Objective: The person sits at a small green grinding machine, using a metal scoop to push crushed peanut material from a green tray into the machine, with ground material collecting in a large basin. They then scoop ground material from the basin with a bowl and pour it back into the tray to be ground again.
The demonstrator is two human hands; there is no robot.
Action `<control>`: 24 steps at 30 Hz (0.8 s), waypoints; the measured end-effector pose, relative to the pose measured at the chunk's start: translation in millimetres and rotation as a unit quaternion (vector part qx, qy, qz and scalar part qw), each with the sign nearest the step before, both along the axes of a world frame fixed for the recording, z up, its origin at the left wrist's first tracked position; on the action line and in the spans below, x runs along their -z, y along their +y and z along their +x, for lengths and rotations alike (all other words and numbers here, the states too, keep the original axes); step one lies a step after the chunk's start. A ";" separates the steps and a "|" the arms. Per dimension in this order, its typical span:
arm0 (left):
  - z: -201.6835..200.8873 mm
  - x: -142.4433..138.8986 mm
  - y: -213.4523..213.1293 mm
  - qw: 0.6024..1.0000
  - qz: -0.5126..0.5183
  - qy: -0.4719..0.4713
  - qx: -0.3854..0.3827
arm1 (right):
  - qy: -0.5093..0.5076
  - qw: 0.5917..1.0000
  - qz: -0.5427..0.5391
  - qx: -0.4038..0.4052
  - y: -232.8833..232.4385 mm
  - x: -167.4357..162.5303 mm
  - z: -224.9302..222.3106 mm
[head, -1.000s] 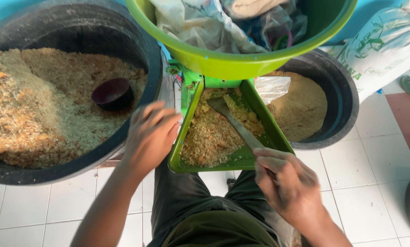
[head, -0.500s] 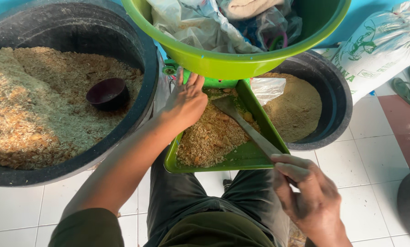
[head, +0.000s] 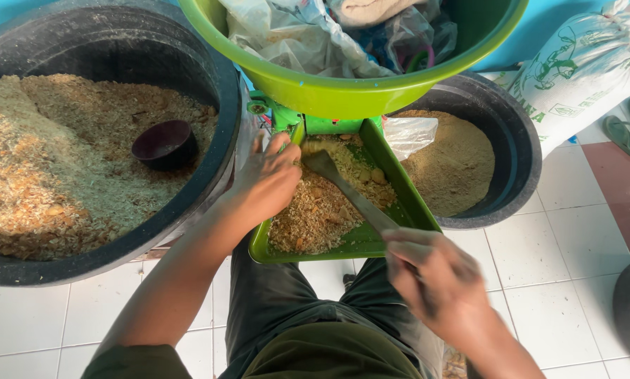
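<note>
Between two black round tubs, a green slanted tray [head: 406, 203] is crowded under the rim of a green basin [head: 343, 95], so little room is left at its upper end. The left hand [head: 269, 182] is laid open, fingers spread, on the coarse, crumbly tan meal [head: 315, 217] at the tray's left wall. A flat grey metal scraper [head: 346, 189] is gripped by the closed, blurred right hand [head: 434, 281] just past the tray's lower lip, its blade resting in the meal.

Bright, even daylight, soft shadows under the green tray [head: 371, 242] and big black tub [head: 104, 260], mild sheen on white floor tiles [head: 540, 316], right hand [head: 438, 288] motion-blurred, left hand [head: 269, 186] sharper, slight wide-angle bending at edges
</note>
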State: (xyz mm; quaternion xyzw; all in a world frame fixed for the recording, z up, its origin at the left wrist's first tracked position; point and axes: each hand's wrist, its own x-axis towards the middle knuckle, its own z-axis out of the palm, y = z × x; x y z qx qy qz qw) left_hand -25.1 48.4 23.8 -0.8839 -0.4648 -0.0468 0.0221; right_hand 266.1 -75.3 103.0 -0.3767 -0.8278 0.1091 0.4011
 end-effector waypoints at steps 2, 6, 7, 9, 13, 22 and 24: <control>-5.3 2.8 -4.3 0.997 0.040 -0.071 0.015 | 0.006 0.999 0.033 -0.003 0.7 7.0 -9.8; -9.2 8.8 -7.9 0.997 0.060 -0.053 0.020 | 0.001 0.997 0.077 0.005 -4.9 16.1 -23.8; -9.2 9.9 -7.9 0.994 0.076 -0.070 0.025 | -0.002 0.997 0.077 0.005 -5.2 18.8 -27.2; -8.7 11.4 -5.8 0.990 0.097 -0.092 0.034 | 0.001 0.998 0.070 0.007 -6.3 24.0 -32.4; -7.6 13.6 4.1 0.985 0.119 -0.112 0.045 | 0.032 0.994 0.103 0.010 -6.1 33.2 -40.5; 17.2 23.9 41.3 0.988 0.148 -0.049 -0.008 | 0.018 0.997 0.046 0.064 5.1 12.8 -15.2; 27.8 22.6 44.0 0.995 0.094 -0.021 -0.025 | 0.030 0.995 0.009 0.097 -12.0 3.0 4.7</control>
